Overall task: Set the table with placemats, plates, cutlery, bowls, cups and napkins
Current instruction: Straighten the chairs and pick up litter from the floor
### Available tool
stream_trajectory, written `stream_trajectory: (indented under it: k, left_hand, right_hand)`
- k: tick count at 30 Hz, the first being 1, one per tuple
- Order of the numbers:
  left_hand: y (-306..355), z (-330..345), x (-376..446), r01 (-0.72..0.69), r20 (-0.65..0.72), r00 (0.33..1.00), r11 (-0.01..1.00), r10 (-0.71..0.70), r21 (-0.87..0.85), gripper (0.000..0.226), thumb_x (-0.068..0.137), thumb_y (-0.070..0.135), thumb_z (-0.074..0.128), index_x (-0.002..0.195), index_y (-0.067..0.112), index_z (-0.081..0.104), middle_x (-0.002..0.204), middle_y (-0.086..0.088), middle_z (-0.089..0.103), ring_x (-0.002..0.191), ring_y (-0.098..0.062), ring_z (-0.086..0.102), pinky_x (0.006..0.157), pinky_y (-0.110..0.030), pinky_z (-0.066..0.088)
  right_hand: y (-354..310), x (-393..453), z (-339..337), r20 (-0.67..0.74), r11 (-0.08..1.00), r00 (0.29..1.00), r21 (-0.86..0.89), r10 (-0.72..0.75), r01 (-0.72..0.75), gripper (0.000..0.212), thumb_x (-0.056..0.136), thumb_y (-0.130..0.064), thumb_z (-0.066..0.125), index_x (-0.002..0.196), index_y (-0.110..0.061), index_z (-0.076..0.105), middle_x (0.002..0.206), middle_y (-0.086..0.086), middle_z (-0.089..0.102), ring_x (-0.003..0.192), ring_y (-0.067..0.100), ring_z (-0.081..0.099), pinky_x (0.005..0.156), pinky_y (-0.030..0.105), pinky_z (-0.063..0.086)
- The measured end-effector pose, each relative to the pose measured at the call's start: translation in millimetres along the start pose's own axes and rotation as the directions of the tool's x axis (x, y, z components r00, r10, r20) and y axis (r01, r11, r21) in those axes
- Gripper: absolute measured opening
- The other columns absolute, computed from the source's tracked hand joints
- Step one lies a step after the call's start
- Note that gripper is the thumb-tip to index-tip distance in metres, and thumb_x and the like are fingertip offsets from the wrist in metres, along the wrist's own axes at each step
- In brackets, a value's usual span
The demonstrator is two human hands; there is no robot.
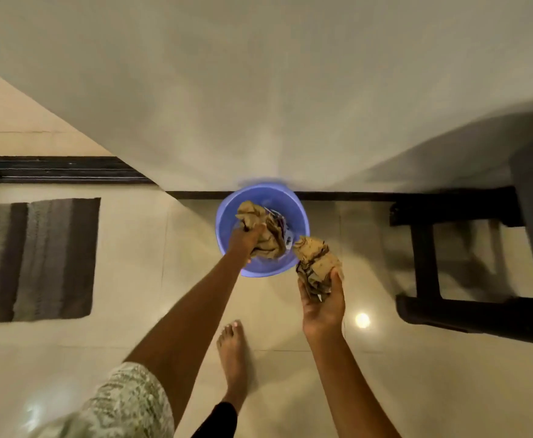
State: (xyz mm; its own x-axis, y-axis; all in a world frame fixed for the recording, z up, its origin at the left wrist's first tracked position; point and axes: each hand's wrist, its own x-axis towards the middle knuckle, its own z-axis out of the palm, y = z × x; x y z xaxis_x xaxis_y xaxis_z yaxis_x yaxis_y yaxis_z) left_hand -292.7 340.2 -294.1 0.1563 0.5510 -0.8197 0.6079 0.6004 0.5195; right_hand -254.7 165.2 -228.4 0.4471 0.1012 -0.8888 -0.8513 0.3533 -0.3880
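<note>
— Blue plastic, that tub on the tiled floor, standing right against the foot of the wall. What is inside it?

— Hard to make out. The left hand and a crumpled beige cloth cover most of the inside. Something with purple and white shows just behind the cloth, too blurred to name.

— How does the left hand sit?

— The arm reaches straight down and forward, and the fingers are curled tight round that cloth, over the tub. The fingertips are buried in the folds.

— And the right?

— The right hand is palm up, beside the tub and nearer the person, its fingers and thumb wrapped round a second bunched cloth, beige with dark edging. Whether these are napkins or placemats I cannot tell.

— Anything cut off?

— A dark table at the right runs out of the picture; only its legs and one edge show. A striped grey mat is clipped at the left edge. One bare foot stands between the two arms, and a patterned sleeve shows at the bottom.
</note>
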Motion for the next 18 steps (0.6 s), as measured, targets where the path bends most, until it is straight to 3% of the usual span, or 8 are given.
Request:
stream_trajectory:
  k: [2,4,7,9,12,14,16,18]
  left_hand:
    - [-6,11,38,-0.055,-0.034,0.998,0.991,0.059,0.119,0.060,0.074,0.050,0.065,0.111,0.004,0.059,0.103,-0.014,0.065,0.100,-0.032,0.060,0.086,-0.045,0.051]
    - [-15,21,63,-0.082,-0.020,0.996,0.978,0.088,0.190,0.068,0.071,0.054,0.065,0.116,0.002,0.059,0.114,-0.019,0.063,0.108,-0.036,0.058,0.096,-0.044,0.045]
    - [-23,29,74,-0.112,0.004,0.993,0.955,0.115,0.275,0.049,0.088,0.038,0.062,0.116,-0.002,0.054,0.111,-0.020,0.061,0.106,-0.035,0.057,0.090,-0.037,0.045]
    - [-31,23,75,-0.132,-0.022,0.990,0.967,0.140,0.217,0.047,0.086,0.042,0.060,0.111,0.003,0.054,0.109,-0.023,0.062,0.102,-0.037,0.059,0.092,-0.046,0.047]
    - [-37,6,66,-0.111,-0.114,0.984,0.966,0.140,0.234,0.038,0.094,0.033,0.051,0.110,-0.001,0.058,0.109,-0.025,0.063,0.102,-0.039,0.059,0.088,-0.044,0.047]
    - [-33,0,53,-0.195,-0.125,0.966,0.958,0.224,0.210,0.029,0.096,0.015,0.048,0.112,-0.008,0.056,0.105,-0.024,0.062,0.099,-0.037,0.058,0.082,-0.039,0.043]
    - [-26,-1,46,-0.270,-0.085,0.954,0.947,0.287,0.173,0.021,0.096,0.005,0.044,0.109,-0.008,0.055,0.093,-0.017,0.057,0.088,-0.029,0.054,0.076,-0.038,0.041]
    - [-15,9,43,-0.343,-0.028,0.936,0.925,0.352,0.165,0.017,0.098,0.006,0.040,0.105,-0.001,0.054,0.085,-0.006,0.054,0.079,-0.018,0.053,0.072,-0.030,0.038]
  right_hand:
    - [7,23,10,-0.002,0.998,0.999,-0.054,-0.040,0.040,0.044,0.089,-0.032,0.058,0.129,-0.013,0.053,0.125,0.015,0.058,0.115,0.030,0.057,0.074,0.034,0.055]
    - [14,41,20,-0.018,0.986,0.997,-0.147,-0.079,0.075,0.041,0.089,-0.029,0.061,0.126,-0.011,0.054,0.120,0.012,0.060,0.110,0.029,0.059,0.069,0.032,0.055]
    - [21,64,40,-0.027,0.965,0.995,-0.250,-0.093,0.084,0.032,0.089,-0.025,0.063,0.116,-0.010,0.054,0.110,0.007,0.061,0.102,0.025,0.060,0.068,0.033,0.056]
    - [30,74,57,-0.047,0.964,0.996,-0.261,-0.071,0.056,0.026,0.093,-0.024,0.058,0.115,-0.010,0.052,0.105,0.007,0.059,0.098,0.025,0.059,0.071,0.035,0.056]
    - [51,86,87,-0.073,0.976,0.997,-0.216,-0.016,0.000,0.014,0.098,-0.017,0.048,0.102,-0.009,0.057,0.097,0.013,0.059,0.094,0.031,0.057,0.084,0.049,0.054]
    - [62,97,108,-0.091,0.974,0.996,-0.227,-0.009,-0.012,0.014,0.096,-0.015,0.046,0.091,-0.012,0.059,0.097,0.014,0.060,0.094,0.032,0.057,0.093,0.055,0.048]
    - [72,118,123,-0.152,0.971,0.988,-0.231,0.031,-0.066,0.017,0.096,-0.020,0.046,0.099,-0.011,0.060,0.111,0.014,0.060,0.102,0.032,0.056,0.099,0.051,0.045]
    - [73,139,128,-0.183,0.961,0.977,-0.232,0.109,-0.150,0.038,0.091,-0.037,0.053,0.116,-0.008,0.058,0.118,0.010,0.060,0.108,0.030,0.058,0.097,0.044,0.048]
